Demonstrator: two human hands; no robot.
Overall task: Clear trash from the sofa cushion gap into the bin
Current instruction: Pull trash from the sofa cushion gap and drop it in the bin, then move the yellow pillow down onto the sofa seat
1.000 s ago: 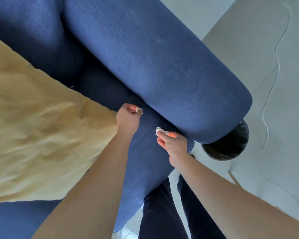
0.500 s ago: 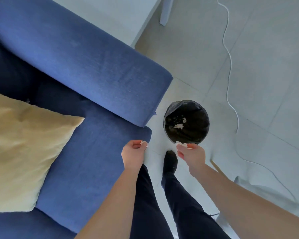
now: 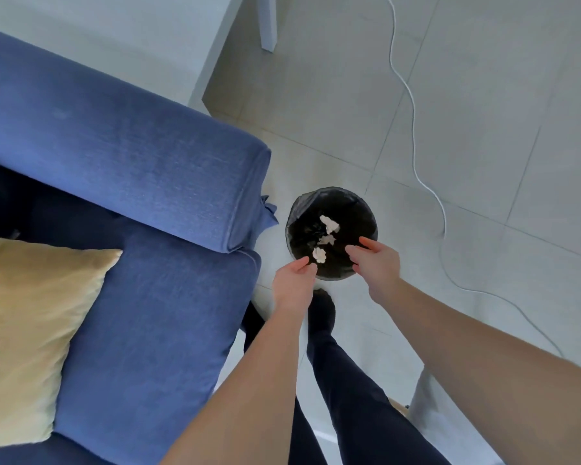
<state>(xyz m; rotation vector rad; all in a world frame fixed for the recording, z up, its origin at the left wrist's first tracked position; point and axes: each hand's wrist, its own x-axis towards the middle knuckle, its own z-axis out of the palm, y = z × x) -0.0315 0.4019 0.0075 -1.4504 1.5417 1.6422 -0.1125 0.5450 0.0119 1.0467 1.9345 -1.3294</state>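
A round bin with a black liner (image 3: pixel 366 209) stands on the floor beside the blue sofa's armrest (image 3: pixel 141 169). Three crumpled white paper scraps (image 3: pixel 329 224) show inside it, the nearest scrap (image 3: pixel 318 255) close to my left fingertips. My left hand (image 3: pixel 294 281) hovers over the bin's near left rim with fingers loosely apart and nothing in them. Over the near right rim is my right hand (image 3: pixel 376 261), fingers spread and empty. The gap between the seat cushion (image 3: pixel 155 330) and the armrest is dark, and I cannot see into it.
A yellow pillow (image 3: pixel 24 330) lies on the sofa seat at the left. A white cable (image 3: pixel 416 156) snakes across the tiled floor right of the bin. A white table leg (image 3: pixel 268 25) stands at the top. My dark-trousered legs (image 3: pixel 349 397) are below the bin.
I turned from the sofa gap toward the bin. Both hands, which pinched small white scraps, moved over the bin and opened; more scraps now lie inside it.
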